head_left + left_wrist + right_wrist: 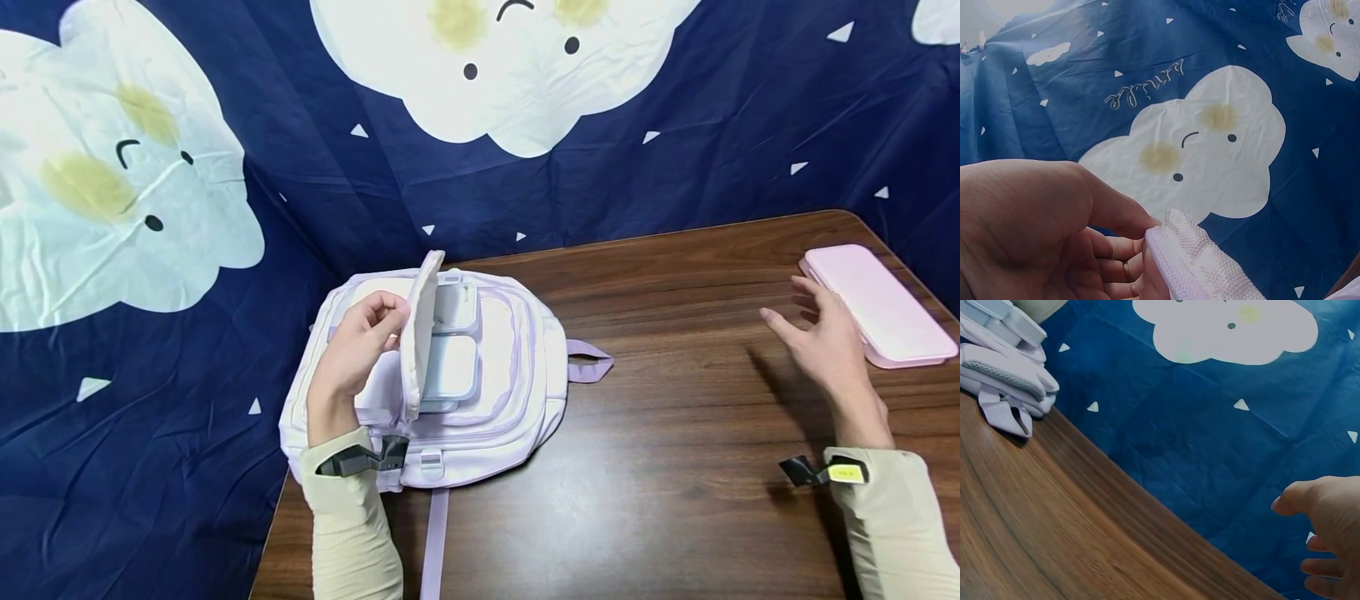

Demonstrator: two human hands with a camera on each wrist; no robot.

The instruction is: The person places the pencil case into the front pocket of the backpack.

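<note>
A pale lilac backpack (543, 367) lies on the table, its top loop pointing right. My left hand (358, 342) pinches the edge of its raised front pocket flap (420, 333) between thumb and fingers; the left wrist view shows the flap's fabric edge (1194, 262) in that pinch. Beside the lifted flap, two clear-lidded boxes (452, 367) sit at the pocket, one behind the other. Over the table's right side my right hand (825, 337) hovers with fingers spread and nothing held. Just right of it lies a pink pencil case (877, 304).
The wooden table (660, 433) has a rounded far right corner. Dark blue cloth (600, 183) with cloud faces hangs behind and to the left. A lilac strap (435, 542) runs from the backpack toward the near edge.
</note>
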